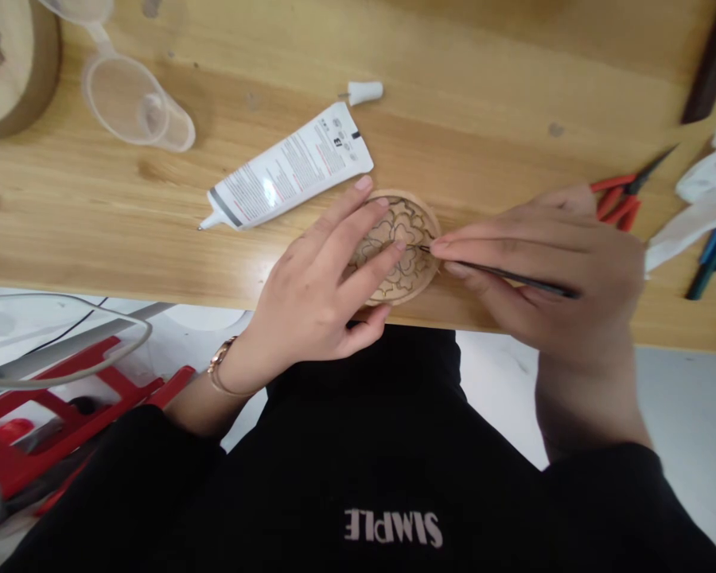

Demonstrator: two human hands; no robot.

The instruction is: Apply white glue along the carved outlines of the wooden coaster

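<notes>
The left grip (pixel 316 294) part-covers a round, pale wooden disc (pixel 414 277); a thick, round wooden block (pixel 12 72) is cropped at left; print on the white plastic tube (pixel 289 177) is partly illegible.

White tube (pixel 292 171) blocks the far-left approach

Bare bench (pixel 483 143) lets a hand through between white cap (pixel 367 92) and red-handled pliers (pixel 631 189). The right hand (pixel 573 255) bars the right side of the round disc (pixel 410 224); the left hand (pixel 322 290) (lying partly over it) bars the left.
</notes>
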